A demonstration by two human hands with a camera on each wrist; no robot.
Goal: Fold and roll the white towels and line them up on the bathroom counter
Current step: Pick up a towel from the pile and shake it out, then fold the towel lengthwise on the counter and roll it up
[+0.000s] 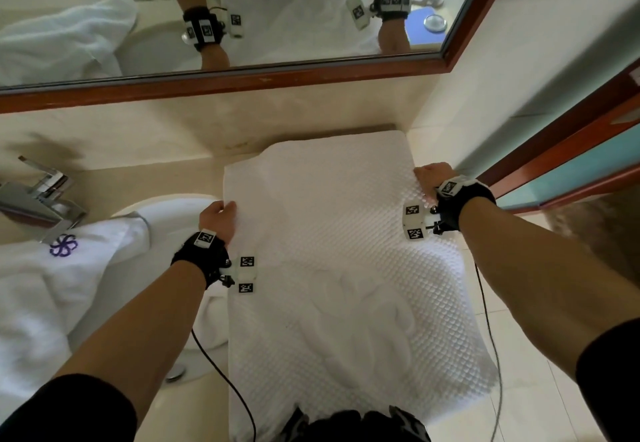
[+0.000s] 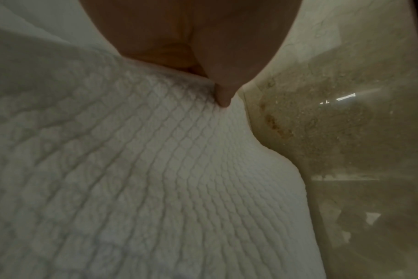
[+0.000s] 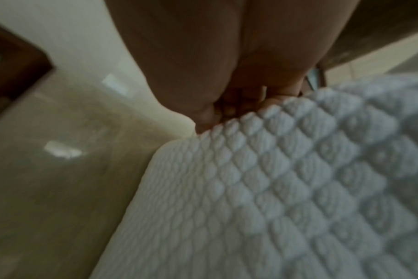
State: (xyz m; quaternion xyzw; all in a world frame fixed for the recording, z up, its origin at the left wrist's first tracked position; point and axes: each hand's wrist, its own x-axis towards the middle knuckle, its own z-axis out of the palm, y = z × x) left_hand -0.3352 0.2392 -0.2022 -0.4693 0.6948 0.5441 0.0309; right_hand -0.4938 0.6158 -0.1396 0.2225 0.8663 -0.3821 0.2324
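A white towel with a raised diamond weave lies spread lengthwise on the beige counter, its far end close to the back wall under the mirror and its near end hanging over the counter's front edge toward the person. The left hand holds the towel's left edge; in the left wrist view its grip is clamped on the cloth, thumb pressed on top at the edge with the counter bare just beside it. The right hand holds the right edge further back; in the right wrist view its fingers are curled together round the border, though the picture is blurred there.

Left of the towel sits the sink basin, and a second white towel with a purple flower emblem is heaped over its left side, spilling to the near edge. A chrome tap stands behind that heap. A black cable runs from the left wrist band across the towel's near left corner. To the right a wood-framed door stands close beside the right hand, and tiled floor shows below. The mirror, in a brown frame, reflects both wrists and the towel.
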